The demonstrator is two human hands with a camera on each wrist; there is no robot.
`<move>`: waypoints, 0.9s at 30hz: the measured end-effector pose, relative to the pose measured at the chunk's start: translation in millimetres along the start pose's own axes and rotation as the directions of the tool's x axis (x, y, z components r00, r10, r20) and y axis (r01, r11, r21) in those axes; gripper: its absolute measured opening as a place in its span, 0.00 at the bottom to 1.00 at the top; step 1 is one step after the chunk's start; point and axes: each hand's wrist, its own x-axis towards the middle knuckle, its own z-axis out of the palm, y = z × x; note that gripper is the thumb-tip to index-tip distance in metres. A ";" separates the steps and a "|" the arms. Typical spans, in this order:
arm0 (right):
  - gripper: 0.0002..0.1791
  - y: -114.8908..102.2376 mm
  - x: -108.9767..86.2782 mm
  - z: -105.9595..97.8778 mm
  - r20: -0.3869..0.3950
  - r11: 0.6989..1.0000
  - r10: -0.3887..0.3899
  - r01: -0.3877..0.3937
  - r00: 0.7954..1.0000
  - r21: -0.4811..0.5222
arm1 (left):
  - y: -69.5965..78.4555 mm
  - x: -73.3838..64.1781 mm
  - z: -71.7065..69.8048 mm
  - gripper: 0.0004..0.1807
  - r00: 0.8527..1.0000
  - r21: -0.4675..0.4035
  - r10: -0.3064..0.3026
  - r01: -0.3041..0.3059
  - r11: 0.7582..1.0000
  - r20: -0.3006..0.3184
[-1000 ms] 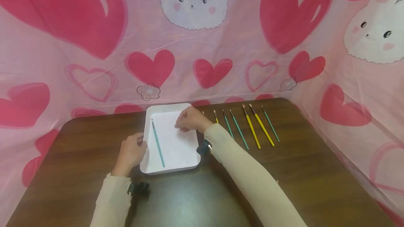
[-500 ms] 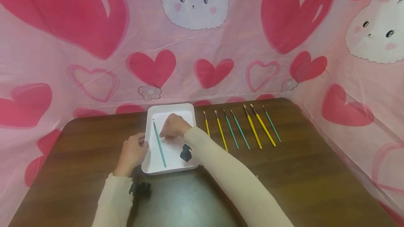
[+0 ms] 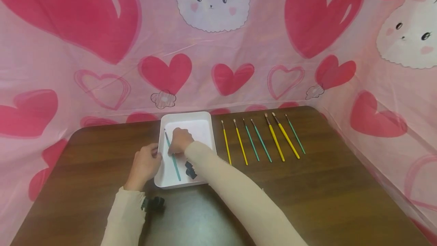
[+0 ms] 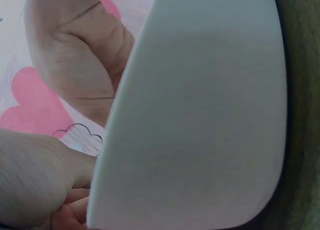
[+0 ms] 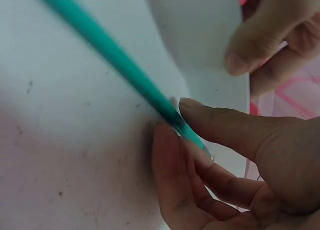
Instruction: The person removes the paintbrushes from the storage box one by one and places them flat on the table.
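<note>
A white rectangular tray (image 3: 212, 134) stands on the wooden table, and its side wall (image 4: 200, 115) fills much of the left wrist view. My left hand (image 3: 145, 164) holds the tray's left edge, with the thumb over the rim and fingers outside. Inside the tray lies a slim teal paintbrush (image 3: 176, 168), slanted along the left side. My right hand (image 3: 180, 141) reaches in over it. In the right wrist view, the thumb and fingertips of this right hand (image 5: 225, 160) pinch the teal handle (image 5: 110, 52); the bristle end is hidden behind the fingers.
Right of the tray, several paintbrushes lie in a row on the table (image 3: 307, 200): thin yellow ones (image 3: 240, 142), teal ones (image 3: 261, 141) and thicker yellow ones (image 3: 288, 139). A pink heart-patterned cloth (image 3: 232, 48) hangs behind and beside the table.
My right hand has moved left and slightly toward me across the tray, from its right side to the teal paintbrush, and now pinches it. The left hand has stayed at the tray's edge.
</note>
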 end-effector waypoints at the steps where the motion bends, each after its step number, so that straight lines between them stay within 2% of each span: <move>1: 0.25 -0.4 -0.1 0.7 -0.011 1.000 0.001 -0.001 1.000 -0.004 | 0.3 0.1 -0.2 0.28 1.000 0.000 0.000 0.000 1.000 0.000; 10: 0.19 0.5 -1.2 0.1 -0.018 0.999 0.036 -0.036 0.999 0.019 | 1.4 -1.3 -1.0 0.28 1.000 0.001 0.005 -0.005 1.000 0.002; 16: 0.12 12.2 4.3 -6.9 0.014 0.998 -0.053 0.053 0.998 0.039 | 1.7 -2.0 -0.6 0.28 1.000 0.010 0.014 -0.014 1.000 -0.002; 20: 0.11 23.8 5.7 -16.7 0.007 0.986 -0.101 0.099 0.995 0.136 | 0.8 -2.3 0.4 0.27 1.000 0.011 0.024 -0.024 1.000 -0.013; 22: 0.08 30.0 5.4 -21.7 -0.004 0.973 -0.107 0.105 0.994 0.205 | 0.4 -2.7 0.6 0.27 0.999 0.012 0.026 -0.026 1.000 -0.018; 27: 0.09 46.5 4.2 -31.1 -0.009 0.940 -0.109 0.106 0.994 0.325 | 1.5 -3.1 0.9 0.28 1.000 0.004 0.015 -0.015 1.000 -0.023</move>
